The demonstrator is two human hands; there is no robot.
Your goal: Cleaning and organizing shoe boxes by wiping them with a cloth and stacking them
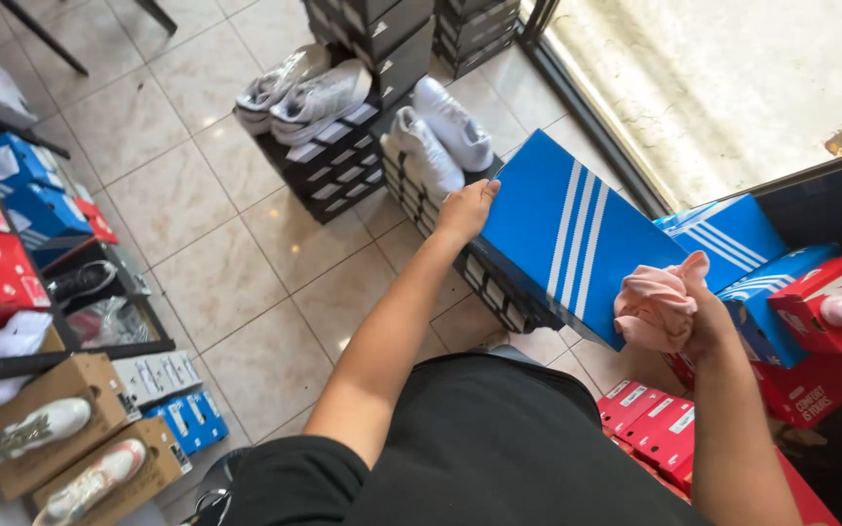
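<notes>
Blue shoebox with white stripes is gripped at its far corner by the left hand, tilted atop a stack of black boxes on the tiled floor. Pink cloth is clenched in the right hand, touching the box's near edge.

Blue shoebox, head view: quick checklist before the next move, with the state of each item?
1. Left hand on blue shoebox: ok, it grips the far corner.
2. Right hand holds pink cloth: ok, bunched in the fingers.
3. Cloth touching the box lid: ok, pressed at the near edge.
4. Box level: not ok, it sits tilted.
5. Box supported underneath: cannot tell, its underside is hidden.
6. White sneakers beside the box out of the way: ok, apart from it.
</notes>
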